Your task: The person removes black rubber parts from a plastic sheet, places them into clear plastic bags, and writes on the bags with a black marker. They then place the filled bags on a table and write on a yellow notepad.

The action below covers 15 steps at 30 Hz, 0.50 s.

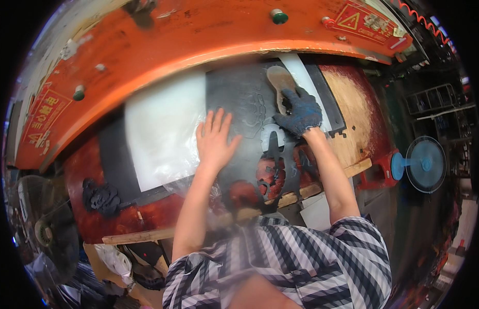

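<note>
In the head view, the bare left hand (215,144) is resting mid-frame, fingers spread, at the dark sheet's (237,85) left edge. Well apart from it, the gloved right hand (301,112) is covering the lower end of the brown sole-shaped piece (280,78), which is lying upper right of centre; whether the fingers are clamping it, I cannot tell. An uneven push could be sliding the piece askew; a tug could be tearing the sheet's cut-out lower strips.

The sole form (279,78) lies on the cut sheet (230,85) — fan (426,160) rightward, machine beam (198,44) behind.
</note>
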{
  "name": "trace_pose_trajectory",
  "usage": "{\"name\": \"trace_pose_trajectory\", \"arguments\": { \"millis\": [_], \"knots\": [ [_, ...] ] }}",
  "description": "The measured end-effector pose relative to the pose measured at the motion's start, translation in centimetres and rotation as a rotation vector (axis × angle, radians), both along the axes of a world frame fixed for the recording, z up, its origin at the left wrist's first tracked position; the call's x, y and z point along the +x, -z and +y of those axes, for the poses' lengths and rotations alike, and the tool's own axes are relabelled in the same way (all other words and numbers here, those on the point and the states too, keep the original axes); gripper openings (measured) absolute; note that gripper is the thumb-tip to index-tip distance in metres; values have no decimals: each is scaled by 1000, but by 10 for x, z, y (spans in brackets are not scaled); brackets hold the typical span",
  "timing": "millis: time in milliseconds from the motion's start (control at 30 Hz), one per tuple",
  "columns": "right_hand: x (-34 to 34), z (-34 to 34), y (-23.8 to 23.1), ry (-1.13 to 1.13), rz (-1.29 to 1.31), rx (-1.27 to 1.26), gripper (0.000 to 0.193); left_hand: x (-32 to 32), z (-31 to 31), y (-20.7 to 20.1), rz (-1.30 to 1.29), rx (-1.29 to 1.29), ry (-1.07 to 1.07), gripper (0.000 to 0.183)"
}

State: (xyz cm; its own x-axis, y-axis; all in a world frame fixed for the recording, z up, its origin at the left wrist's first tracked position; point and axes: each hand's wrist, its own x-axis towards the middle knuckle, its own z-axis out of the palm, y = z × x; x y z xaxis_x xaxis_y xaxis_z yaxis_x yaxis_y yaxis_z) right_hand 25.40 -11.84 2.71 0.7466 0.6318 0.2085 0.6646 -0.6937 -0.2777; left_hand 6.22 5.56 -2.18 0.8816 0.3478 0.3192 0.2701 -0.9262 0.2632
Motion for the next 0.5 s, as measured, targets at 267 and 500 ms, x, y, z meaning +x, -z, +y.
{"name": "trace_pose_trajectory", "arguments": {
  "millis": [267,500],
  "knots": [
    [24,-10,33,117,60,293,36,-24,0,-11,-460,-233,69,20],
    [44,-73,65,408,100,521,40,-189,-66,7,-330,-257,-68,14]
  ]
}}
